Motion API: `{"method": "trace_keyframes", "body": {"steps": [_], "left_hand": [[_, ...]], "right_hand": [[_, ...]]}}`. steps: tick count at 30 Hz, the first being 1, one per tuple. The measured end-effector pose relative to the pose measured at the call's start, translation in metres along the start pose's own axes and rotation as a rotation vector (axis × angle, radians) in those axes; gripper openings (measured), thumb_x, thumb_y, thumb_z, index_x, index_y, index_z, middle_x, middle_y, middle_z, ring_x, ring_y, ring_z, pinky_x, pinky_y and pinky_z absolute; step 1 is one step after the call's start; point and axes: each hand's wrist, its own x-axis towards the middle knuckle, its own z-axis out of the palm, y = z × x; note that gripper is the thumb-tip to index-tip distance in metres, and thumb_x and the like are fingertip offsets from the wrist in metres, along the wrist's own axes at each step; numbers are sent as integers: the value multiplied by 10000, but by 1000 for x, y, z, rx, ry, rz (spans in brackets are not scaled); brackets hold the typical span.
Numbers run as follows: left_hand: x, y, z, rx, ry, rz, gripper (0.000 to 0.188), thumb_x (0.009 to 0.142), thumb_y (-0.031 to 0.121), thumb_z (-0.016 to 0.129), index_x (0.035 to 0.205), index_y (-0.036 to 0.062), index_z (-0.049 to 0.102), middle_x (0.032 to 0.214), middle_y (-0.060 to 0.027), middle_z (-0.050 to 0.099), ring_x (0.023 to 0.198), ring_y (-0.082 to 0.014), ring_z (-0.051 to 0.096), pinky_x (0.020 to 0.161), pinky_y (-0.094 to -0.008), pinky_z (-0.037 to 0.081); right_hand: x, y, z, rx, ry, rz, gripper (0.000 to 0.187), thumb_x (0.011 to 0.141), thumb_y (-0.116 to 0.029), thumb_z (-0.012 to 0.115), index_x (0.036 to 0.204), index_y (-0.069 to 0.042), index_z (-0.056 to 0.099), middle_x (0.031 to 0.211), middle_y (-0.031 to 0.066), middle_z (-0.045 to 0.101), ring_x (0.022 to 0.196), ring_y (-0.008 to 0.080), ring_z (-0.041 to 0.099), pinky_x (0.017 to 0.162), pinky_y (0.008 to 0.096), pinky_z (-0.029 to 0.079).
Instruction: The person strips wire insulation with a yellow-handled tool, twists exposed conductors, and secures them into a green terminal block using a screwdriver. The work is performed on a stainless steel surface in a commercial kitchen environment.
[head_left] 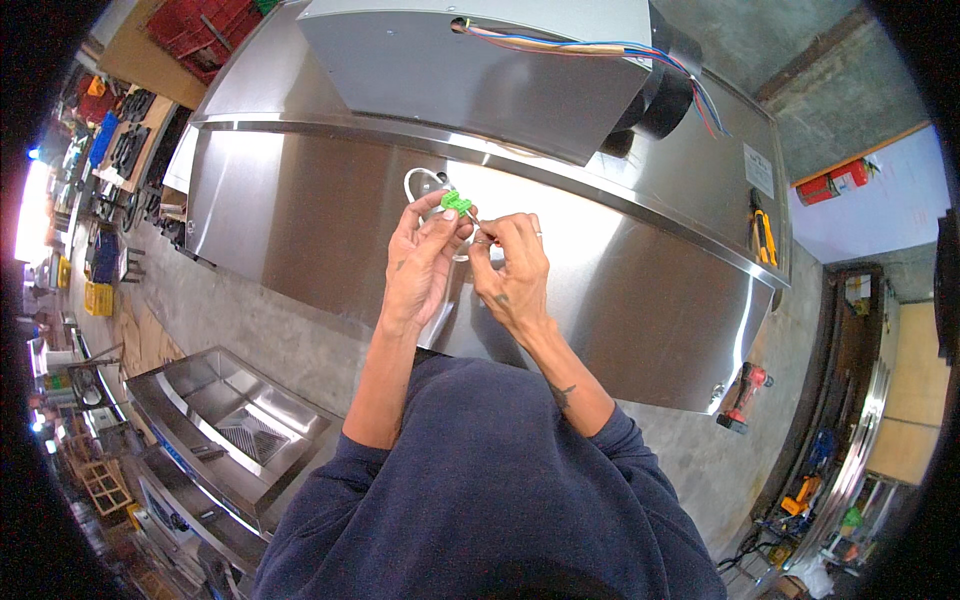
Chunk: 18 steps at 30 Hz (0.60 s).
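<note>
Between the thumb and fingers of my left hand (425, 250) is a small bright green terminal connector (456, 204). Close on its right, my right hand (515, 265) is closed in a pinch on a thin wire end that runs toward the connector. Whether the wire sits inside the connector I cannot tell. A white cable (411, 178) loops up behind my left fingers, its lower part hidden by my hands. Both hands are held above a large stainless steel panel (320, 220).
A grey metal box (470, 90) stands beyond the hands, with a bundle of coloured wires (570, 46) coming out. Yellow-handled pliers (765, 238) lie at the right on the steel. A red cordless drill (742, 395) is on the floor. A steel sink unit (240, 410) stands lower left.
</note>
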Motion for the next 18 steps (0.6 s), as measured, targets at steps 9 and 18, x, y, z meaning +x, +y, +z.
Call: {"method": "trace_keyframes", "body": {"steps": [9, 18], "left_hand": [[2, 3, 1, 51, -47, 10, 416, 1078, 73, 683, 1442, 3, 496, 1257, -189, 723, 1175, -205, 704, 1039, -327, 584], [1, 1, 0, 133, -98, 53, 420, 1073, 78, 693, 1446, 10, 514, 1269, -194, 721, 1166, -209, 707, 1050, -362, 579]], "right_hand": [[2, -1, -3, 1, -2, 9, 124, 849, 39, 714, 953, -9, 667, 911, 111, 643, 820, 253, 590, 747, 386, 507], [3, -1, -6, -20, -8, 17, 115, 858, 38, 709, 950, -10, 659, 901, 107, 637, 822, 247, 589, 750, 390, 502]]}}
